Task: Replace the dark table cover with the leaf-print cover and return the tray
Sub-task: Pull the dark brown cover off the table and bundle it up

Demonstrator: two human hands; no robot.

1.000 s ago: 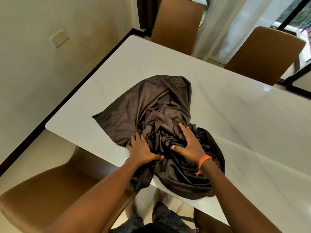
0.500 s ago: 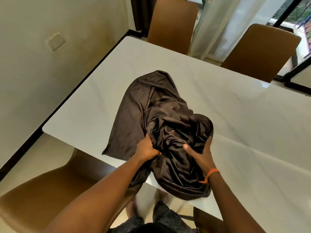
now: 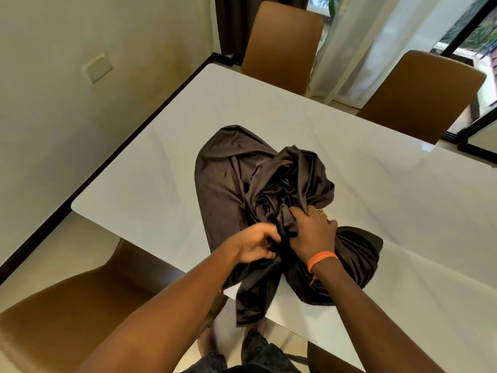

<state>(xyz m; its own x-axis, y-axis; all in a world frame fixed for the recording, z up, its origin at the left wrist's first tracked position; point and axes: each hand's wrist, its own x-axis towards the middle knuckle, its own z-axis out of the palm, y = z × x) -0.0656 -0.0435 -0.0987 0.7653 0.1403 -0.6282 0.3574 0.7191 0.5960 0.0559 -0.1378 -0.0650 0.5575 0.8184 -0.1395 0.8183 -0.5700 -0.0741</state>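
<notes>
The dark table cover (image 3: pixel 231 184) lies bunched in a shiny brown heap on the white table (image 3: pixel 376 200), near its front edge, with one end hanging over that edge. My left hand (image 3: pixel 255 244) grips a fold of the cover at the heap's near side, fingers curled into the cloth. My right hand (image 3: pixel 313 232), with an orange band on the wrist, clutches the bundled cloth just beside the left hand. No leaf-print cover or tray is in view.
Brown chairs stand around the table: one at the near left (image 3: pixel 67 313), one at the far end (image 3: pixel 282 41), one at the far right (image 3: pixel 419 95). A beige wall (image 3: pixel 67 103) runs along the left. White curtains (image 3: pixel 363 36) hang at the back.
The cover has been gathered into a tighter heap, its spread left part pulled in. Both hands have come together at the heap's near side and now clutch folds instead of pressing flat.
</notes>
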